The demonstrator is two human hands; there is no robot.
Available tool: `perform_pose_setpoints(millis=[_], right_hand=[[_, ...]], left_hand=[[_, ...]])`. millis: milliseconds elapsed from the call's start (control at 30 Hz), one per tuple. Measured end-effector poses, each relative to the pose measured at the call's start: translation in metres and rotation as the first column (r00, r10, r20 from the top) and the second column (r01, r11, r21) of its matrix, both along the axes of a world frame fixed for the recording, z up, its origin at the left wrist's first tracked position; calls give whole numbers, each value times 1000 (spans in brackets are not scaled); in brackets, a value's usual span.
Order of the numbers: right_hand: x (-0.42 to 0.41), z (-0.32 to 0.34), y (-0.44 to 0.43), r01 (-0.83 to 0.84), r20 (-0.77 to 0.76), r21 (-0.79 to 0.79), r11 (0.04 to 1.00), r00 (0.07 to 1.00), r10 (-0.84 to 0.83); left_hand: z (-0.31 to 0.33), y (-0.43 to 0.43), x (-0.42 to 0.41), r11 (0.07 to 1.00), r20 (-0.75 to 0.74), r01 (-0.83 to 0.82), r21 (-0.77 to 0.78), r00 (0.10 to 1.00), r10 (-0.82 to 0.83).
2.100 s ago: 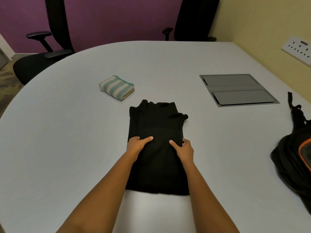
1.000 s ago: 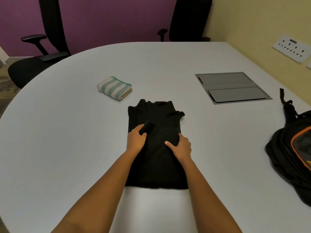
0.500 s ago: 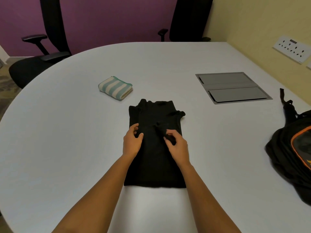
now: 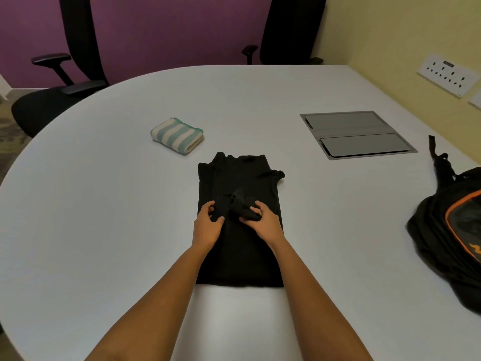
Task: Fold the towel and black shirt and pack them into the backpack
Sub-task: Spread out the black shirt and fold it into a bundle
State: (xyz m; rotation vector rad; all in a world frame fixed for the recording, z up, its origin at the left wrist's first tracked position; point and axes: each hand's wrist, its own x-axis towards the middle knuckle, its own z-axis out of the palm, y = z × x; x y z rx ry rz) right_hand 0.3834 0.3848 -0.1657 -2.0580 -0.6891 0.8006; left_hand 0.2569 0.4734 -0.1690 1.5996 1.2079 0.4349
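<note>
two hands on the shirt (image 4: pixel 239 256), both at mid-strip. the shirt lies on the table (image 4: pixel 104 230) folded into a long narrow strip, with the near end toward the person and the collar end away.

left hand (image 4: pixel 208 225): fingers curled, thumb and forefinger almost closed, pinching fabric close to the strip's left edge.

right hand (image 4: pixel 265 222): fingers curled round a raised bunch of black fabric at the strip's middle. can't tell how much cloth is inside the grip. the bunch stands up between the two hands, and the rest of the shirt lies flat.

towel (image 4: pixel 177 135): folded, teal and cream stripes, on the table beyond the shirt and to its left, apart from it, with neither hand on it.

backpack (image 4: pixel 447 230): black with orange trim, lying at the right side of the table, well apart from the shirt, one strap trailing away from the person. can't tell if it's unzipped.

also in view: a grey hatch (image 4: pixel 356 134) set flush in the table far right, two black chairs (image 4: pixel 52 105) at the far side, and a socket panel (image 4: pixel 446 78) on the right wall.
</note>
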Motion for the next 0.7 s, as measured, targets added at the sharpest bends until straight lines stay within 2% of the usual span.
perform_pose_setpoints(millis=[167, 233, 333, 433, 533, 600, 700], right_hand=[[4, -7, 12, 100, 34, -15, 995, 995, -99], [4, -11, 16, 131, 111, -59, 990, 986, -124], [2, -12, 20, 145, 192, -183, 972, 975, -110], [6, -12, 23, 181, 235, -248, 952, 964, -122], [11, -13, 26, 147, 276, -301, 942, 959, -61], [12, -15, 26, 130, 290, -283, 950, 956, -44], [8, -17, 24, 146, 364, -175, 974, 928, -74]], left_hand=[[0, 3, -1, 1000, -13, -1, -18, 1000, 1], [0, 4, 0, 1000, -16, 2, -16, 1000, -3], [1, 5, 1, 1000, -24, 9, -13, 1000, -9], [2, 6, 2, 1000, -27, 14, -18, 1000, -14], [2, 8, 1, 1000, -37, 15, -24, 999, -16], [2, 9, 1, 999, -42, 12, -30, 999, -14], [1, 9, 2, 999, -44, 10, -42, 999, -11]])
